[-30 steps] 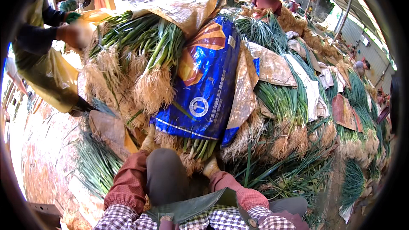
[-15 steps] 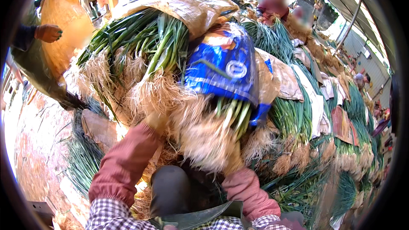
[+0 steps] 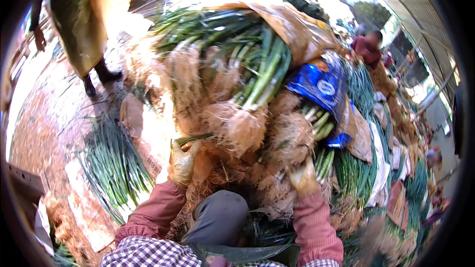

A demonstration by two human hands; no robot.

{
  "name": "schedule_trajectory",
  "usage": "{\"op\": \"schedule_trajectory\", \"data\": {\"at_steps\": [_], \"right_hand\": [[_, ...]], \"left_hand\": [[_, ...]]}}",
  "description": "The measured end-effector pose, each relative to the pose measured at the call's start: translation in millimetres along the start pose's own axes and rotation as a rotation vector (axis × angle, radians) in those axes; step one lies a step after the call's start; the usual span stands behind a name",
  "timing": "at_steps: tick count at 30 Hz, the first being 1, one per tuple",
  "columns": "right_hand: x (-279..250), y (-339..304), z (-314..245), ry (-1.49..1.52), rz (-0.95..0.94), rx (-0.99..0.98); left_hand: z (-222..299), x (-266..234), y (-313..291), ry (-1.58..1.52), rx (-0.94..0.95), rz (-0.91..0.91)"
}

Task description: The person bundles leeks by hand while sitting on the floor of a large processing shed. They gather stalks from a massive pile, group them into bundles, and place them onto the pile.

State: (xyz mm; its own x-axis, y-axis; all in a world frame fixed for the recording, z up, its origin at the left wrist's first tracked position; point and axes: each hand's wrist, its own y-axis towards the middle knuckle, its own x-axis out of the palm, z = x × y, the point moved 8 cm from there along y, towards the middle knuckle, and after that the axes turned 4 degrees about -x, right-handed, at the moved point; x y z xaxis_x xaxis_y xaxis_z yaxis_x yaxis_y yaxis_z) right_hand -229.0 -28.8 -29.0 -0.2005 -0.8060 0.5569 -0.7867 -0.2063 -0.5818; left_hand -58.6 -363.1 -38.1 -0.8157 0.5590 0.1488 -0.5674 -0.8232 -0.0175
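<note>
Beside the heaped scallions (image 3: 260, 84), my left hand (image 3: 184, 164) was spread; my right hand's (image 3: 303, 179) grip at the roots (image 3: 292, 141) I couldn't tell; a blue sack (image 3: 316, 83) covered only some.

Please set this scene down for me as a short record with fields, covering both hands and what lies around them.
Left hand: at a thin green stalk, left of the knee; grip unclear; left hand
Right hand: against the roots of the blue-covered bundle; fingers blurred; right hand
Middle bundle: roots toward the wearer; middle bundle
Covers: blue sack, tan sack
Left ground: fanned green stalks
Others: person in yellowish apron, upper left; person in dark red, upper right
</note>
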Motion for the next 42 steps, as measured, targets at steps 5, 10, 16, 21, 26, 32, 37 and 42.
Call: {"op": "schedule_trajectory", "data": {"at_steps": [5,10,16,21,26,32,37,42], "right_hand": [[42,-89,26,-0.901,-0.364,-0.267],[182,-89,16,-1.282,-0.475,-1.159],[175,105,84,0.18,-0.779,0.002],[222,83,86,-0.416,-0.709,-0.541],[296,57,52,-1.183,-0.664,-1.477],[393,77,25,-1.397,-0.623,-1.681],[404,106,36,-2.335,0.137,-2.149],[362,108,38,-2.659,1.515,-2.652]], "left_hand": [[50,-22,20,0.156,0.298,0.125],[72,11,44,0.334,0.349,0.032],[50,52,113,0.207,0.385,-0.007],[68,58,137,0.688,0.474,0.061],[105,61,183,0.638,0.449,0.076],[146,95,251,0.325,0.276,-0.16],[143,82,250,0.143,0.366,-0.186],[115,68,204,0.272,0.007,-0.257]]}}
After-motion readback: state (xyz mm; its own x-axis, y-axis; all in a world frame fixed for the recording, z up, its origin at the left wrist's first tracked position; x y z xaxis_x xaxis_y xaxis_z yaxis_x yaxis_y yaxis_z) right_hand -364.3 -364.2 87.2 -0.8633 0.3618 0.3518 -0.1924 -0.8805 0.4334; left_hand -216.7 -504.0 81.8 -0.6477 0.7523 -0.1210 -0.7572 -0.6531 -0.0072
